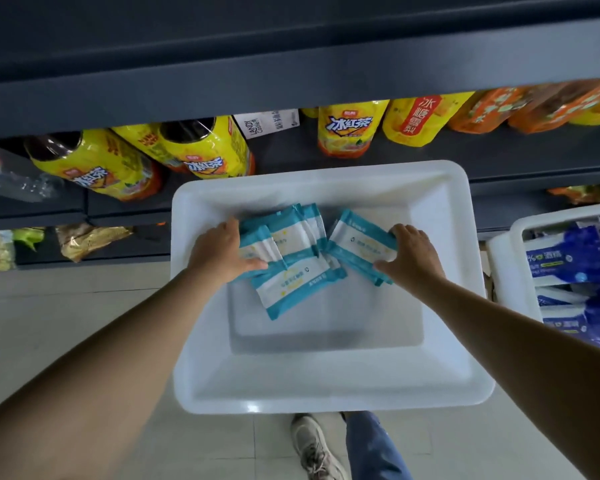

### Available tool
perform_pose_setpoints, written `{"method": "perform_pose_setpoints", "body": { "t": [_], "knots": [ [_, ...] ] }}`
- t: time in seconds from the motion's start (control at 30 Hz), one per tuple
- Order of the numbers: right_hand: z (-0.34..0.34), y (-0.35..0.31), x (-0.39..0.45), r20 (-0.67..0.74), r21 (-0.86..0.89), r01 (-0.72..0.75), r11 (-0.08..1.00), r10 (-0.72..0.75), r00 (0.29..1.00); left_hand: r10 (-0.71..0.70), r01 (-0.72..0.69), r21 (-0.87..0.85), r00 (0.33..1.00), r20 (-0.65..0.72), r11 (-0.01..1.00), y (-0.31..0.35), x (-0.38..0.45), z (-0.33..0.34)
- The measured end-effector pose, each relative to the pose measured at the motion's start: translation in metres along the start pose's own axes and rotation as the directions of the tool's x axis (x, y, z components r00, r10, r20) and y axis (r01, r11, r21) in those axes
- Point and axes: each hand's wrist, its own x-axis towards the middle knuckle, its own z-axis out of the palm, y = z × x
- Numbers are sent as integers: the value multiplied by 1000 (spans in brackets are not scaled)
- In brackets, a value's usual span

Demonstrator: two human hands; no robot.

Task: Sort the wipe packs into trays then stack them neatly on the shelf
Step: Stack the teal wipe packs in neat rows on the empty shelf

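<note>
**Teal wipe packs being handled in the white tray**

Both hands are being held down inside the large white tray [326, 386]. A fanned cluster of teal-and-white wipe packs [291, 251] is being gripped by the left hand [222, 252] — fingers on top, thumb curled against the near edge. A separate small stack of teal wipe packs [359, 249] is being pinched at its right end by the right hand [413, 258], thumb below and fingers over the far corner. The two groups are lying just beside each other in the tray's far half. To the right, dark-blue wipe packs [568, 268] are being kept in a second white tray [506, 258] — only partly in view. Iced-tea bottles [345, 131] are being displayed on the dark shelf [291, 81] beyond.
</note>
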Motion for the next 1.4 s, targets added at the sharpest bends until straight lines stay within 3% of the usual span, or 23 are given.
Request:
{"method": "perform_pose_setpoints", "body": {
  "t": [0.07,0.2,0.37,0.5,0.7,0.87,1.03,1.27,1.4],
  "knots": [
    [-1,0,-1,64,73,-61,995,56,996,-7,4,52,998,60,999,1,-4,4],
    [-2,3,-5,146,229,-157,961,126,981,-28,45,-92,983,183,995,0,-12,19],
    [-4,3,-16,139,409,-217,886,174,975,-75,129,-218,968,239,967,-4,-21,30],
    [-6,4,-30,92,532,-219,818,201,975,-15,73,-221,966,257,973,-5,-33,33],
    [-24,-3,-66,-76,636,-86,767,173,982,-21,77,-427,991,135,901,-3,-67,18],
    [-50,-21,-108,-131,631,11,776,93,987,-1,113,-747,989,148,655,3,-105,-21],
    [-86,-45,-155,-208,718,98,689,79,975,52,113,-796,983,178,595,6,-159,-70],
    [-183,-94,-240,-403,751,329,572,3,915,68,-93,-855,995,-68,511,7,-249,-166],
    [-245,-122,-296,-529,706,472,527,-50,847,39,-217,-871,974,-223,440,17,-301,-230]
  ]
}}
